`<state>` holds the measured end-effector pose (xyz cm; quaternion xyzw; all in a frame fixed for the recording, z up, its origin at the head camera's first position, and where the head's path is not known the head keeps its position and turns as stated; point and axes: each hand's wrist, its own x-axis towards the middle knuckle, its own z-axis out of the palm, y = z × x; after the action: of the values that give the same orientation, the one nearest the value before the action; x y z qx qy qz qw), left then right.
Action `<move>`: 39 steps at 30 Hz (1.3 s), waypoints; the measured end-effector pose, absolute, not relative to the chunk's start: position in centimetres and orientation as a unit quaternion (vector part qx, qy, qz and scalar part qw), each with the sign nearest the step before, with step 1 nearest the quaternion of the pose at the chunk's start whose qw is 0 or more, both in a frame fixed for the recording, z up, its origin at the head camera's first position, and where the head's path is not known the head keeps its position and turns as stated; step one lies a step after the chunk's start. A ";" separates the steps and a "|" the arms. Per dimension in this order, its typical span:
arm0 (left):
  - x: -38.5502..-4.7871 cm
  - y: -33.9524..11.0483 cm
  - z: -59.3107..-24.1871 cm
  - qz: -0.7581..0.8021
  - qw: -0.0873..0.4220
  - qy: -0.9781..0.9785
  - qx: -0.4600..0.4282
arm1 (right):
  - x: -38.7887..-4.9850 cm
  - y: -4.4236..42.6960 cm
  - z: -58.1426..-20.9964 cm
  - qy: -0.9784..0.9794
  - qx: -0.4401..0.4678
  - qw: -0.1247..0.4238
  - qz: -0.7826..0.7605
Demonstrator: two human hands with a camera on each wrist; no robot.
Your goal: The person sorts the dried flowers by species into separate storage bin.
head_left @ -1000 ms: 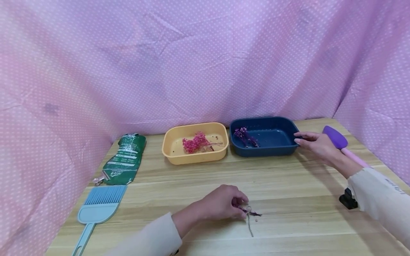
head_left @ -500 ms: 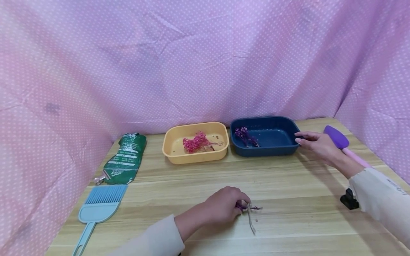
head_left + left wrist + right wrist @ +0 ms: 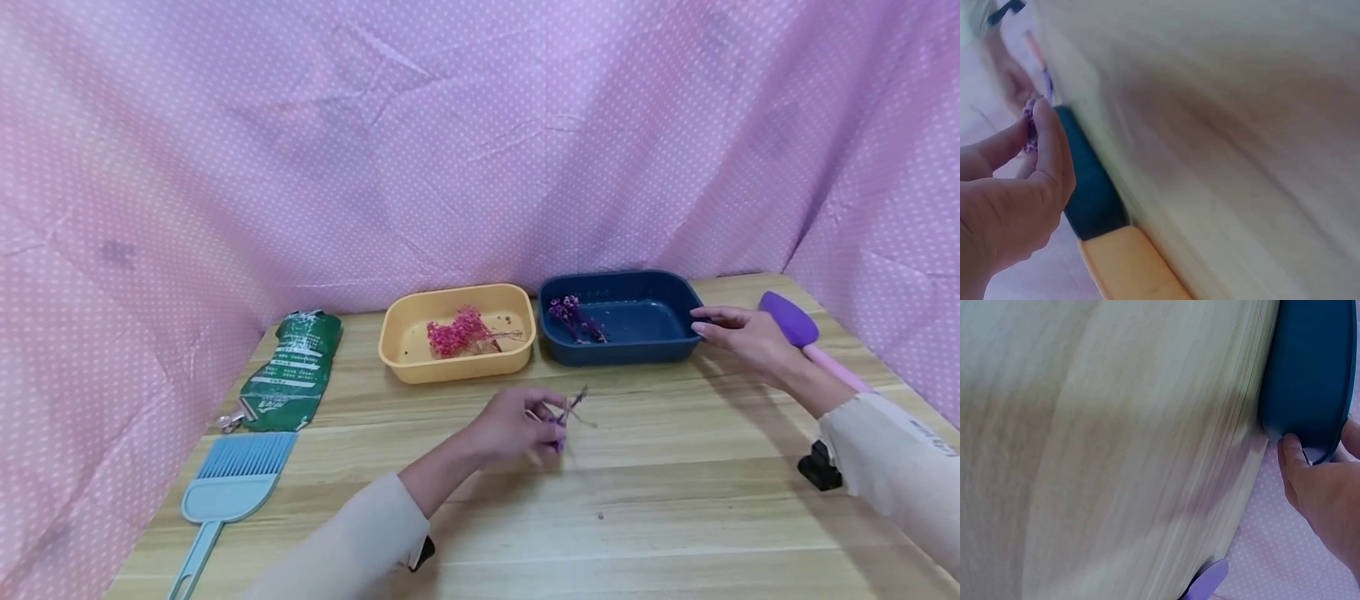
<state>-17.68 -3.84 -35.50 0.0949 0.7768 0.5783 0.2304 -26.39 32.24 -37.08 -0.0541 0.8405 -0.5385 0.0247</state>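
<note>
In the head view my left hand [image 3: 517, 425] pinches a small bunch of purple dried flowers [image 3: 557, 435], raised over the table. Thin stems and a loose piece of twine stick out past its fingers. Part of the bunch hides behind the hand; the left wrist view shows purple heads [image 3: 1030, 122] between thumb and fingers. My right hand [image 3: 750, 343] grips the right end of a dark blue tray [image 3: 630, 353], thumb at the outer wall and fingers at the rim. Another purple dried bunch [image 3: 573, 319] lies in that tray's left side.
Left of the blue tray stands a yellow tray [image 3: 401, 372] with pink dried flowers [image 3: 459, 332]. A purple spatula [image 3: 789, 319] lies behind my right hand. On the left are a green packet [image 3: 296, 371], a metal clip [image 3: 236, 417] and a light blue brush [image 3: 231, 492].
My left hand has lifted the tied bunch off the table and moved it up towards the trays, turning its stems upward. The right hand stays at the blue tray.
</note>
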 end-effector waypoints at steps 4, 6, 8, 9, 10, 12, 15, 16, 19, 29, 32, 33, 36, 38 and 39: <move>-19.6 -3.3 -34.7 0.652 0.232 0.721 0.041 | -26.2 32.4 -36.9 0.842 -0.051 0.020 -0.537; -20.5 -2.9 -34.2 0.680 0.226 0.697 0.023 | -26.1 32.5 -36.9 0.845 -0.050 0.019 -0.532; -21.3 -2.5 -33.7 0.690 0.216 0.691 0.012 | -26.0 32.5 -36.9 0.846 -0.048 0.018 -0.531; -21.7 -2.2 -33.5 0.691 0.210 0.691 0.006 | -26.0 32.6 -37.0 0.846 -0.048 0.018 -0.532; -22.1 -2.0 -33.4 0.692 0.205 0.692 -0.001 | -25.9 32.6 -37.0 0.844 -0.047 0.019 -0.533; -22.8 -1.6 -33.1 0.693 0.194 0.694 -0.011 | -25.8 32.6 -37.1 0.842 -0.046 0.019 -0.537; -23.8 -0.9 -32.8 0.695 0.183 0.695 -0.026 | -25.8 32.6 -37.2 0.839 -0.046 0.019 -0.542; -24.1 -0.6 -32.8 0.700 0.180 0.691 -0.027 | -25.8 32.6 -37.2 0.837 -0.046 0.020 -0.544; -25.2 -0.2 -32.7 0.716 0.169 0.676 -0.037 | -25.9 32.4 -37.2 0.839 -0.046 0.023 -0.542; -26.5 -0.1 -32.8 0.724 0.178 0.667 -0.011 | -26.0 32.0 -37.3 0.842 -0.059 0.016 -0.536; -25.9 -0.4 -33.0 0.681 0.140 0.719 -0.004 | -25.9 32.1 -37.3 0.841 -0.061 0.016 -0.538; -25.6 -0.6 -33.0 0.655 0.120 0.746 0.003 | -25.9 32.2 -37.3 0.840 -0.060 0.016 -0.539; -24.5 -1.3 -32.9 0.560 0.066 0.825 0.033 | -25.8 32.3 -37.3 0.839 -0.060 0.017 -0.541; -23.6 -2.1 -32.8 0.491 0.030 0.868 0.068 | -25.8 32.4 -37.3 0.839 -0.059 0.019 -0.540; -23.2 -2.6 -32.8 0.461 0.016 0.883 0.089 | -25.8 32.4 -37.3 0.841 -0.059 0.019 -0.537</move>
<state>-23.18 -2.59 -32.83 0.0885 0.8827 0.4612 0.0161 -25.83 32.39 -37.33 -0.0594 0.8414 -0.5368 0.0192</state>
